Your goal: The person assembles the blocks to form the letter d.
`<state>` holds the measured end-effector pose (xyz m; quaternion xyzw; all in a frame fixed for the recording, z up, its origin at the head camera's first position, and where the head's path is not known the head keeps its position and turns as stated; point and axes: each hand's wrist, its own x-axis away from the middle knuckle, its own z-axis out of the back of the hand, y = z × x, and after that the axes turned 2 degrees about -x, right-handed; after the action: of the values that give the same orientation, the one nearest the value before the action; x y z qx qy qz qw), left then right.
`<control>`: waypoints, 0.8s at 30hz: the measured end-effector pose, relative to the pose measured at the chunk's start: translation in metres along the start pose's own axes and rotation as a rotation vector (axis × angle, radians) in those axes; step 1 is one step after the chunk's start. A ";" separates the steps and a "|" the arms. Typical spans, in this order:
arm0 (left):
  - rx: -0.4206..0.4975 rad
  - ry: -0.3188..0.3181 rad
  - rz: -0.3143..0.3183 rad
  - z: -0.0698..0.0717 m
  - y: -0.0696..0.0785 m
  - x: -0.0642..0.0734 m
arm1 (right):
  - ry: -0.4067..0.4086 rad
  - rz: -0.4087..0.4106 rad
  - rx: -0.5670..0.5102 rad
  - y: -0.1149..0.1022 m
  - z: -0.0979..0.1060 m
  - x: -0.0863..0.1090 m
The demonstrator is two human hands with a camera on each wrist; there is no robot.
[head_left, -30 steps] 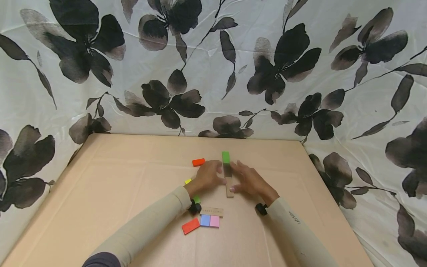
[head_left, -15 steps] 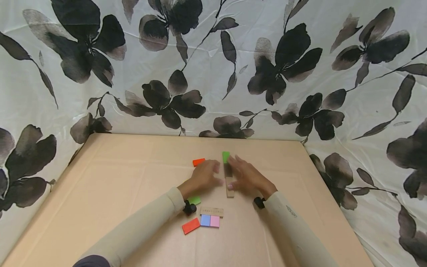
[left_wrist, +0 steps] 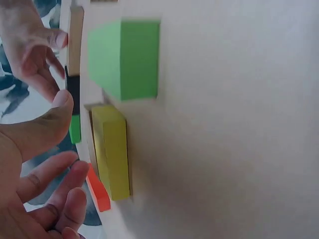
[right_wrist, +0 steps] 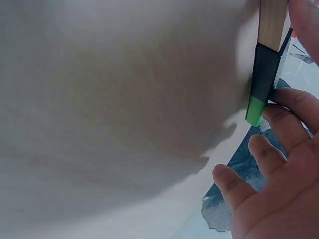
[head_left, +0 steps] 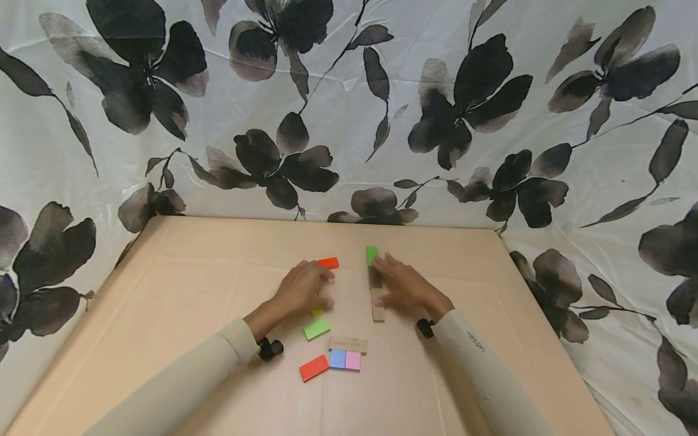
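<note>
A straight row of blocks, green [head_left: 372, 253], black [right_wrist: 265, 72] and plain wood [head_left: 378, 310], runs away from the person on the board. My right hand [head_left: 406, 286] lies along its right side, with fingertips at the green and black blocks and the thumb by the wooden one. To the left, my left hand [head_left: 299, 287] hovers with bent, spread fingers and nothing between them. Beneath it is a yellow block [left_wrist: 114, 154], mostly hidden in the head view. A red block [head_left: 329, 263] lies just past its fingertips, and a loose green block [head_left: 317, 329] lies nearer the person.
Closer in, a wooden block with printed marks [head_left: 348, 345] adjoins a blue block [head_left: 337, 359] and a pink block [head_left: 352, 361]. Another red block [head_left: 314, 368] lies at their left. The tan board [head_left: 191, 290] ends at a flower-print cloth [head_left: 349, 121].
The left hand has moved left, away from the row to above the yellow block, uncovering the loose green block. The right hand has stayed beside the row, its fingers shifting slightly toward the green block.
</note>
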<state>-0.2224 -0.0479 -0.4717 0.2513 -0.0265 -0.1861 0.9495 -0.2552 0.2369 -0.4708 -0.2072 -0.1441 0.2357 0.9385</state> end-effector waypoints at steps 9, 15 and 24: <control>0.107 -0.034 -0.099 -0.007 0.012 0.035 | 0.005 0.014 0.003 0.002 0.000 0.001; 0.151 -0.140 -0.151 -0.018 0.022 0.050 | 0.008 0.013 -0.002 0.002 -0.001 0.000; 0.175 -0.163 -0.118 -0.025 0.025 0.055 | 0.010 -0.008 -0.033 0.001 -0.002 0.001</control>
<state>-0.1589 -0.0360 -0.4841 0.3182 -0.1046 -0.2586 0.9061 -0.2545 0.2374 -0.4727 -0.2231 -0.1440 0.2283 0.9367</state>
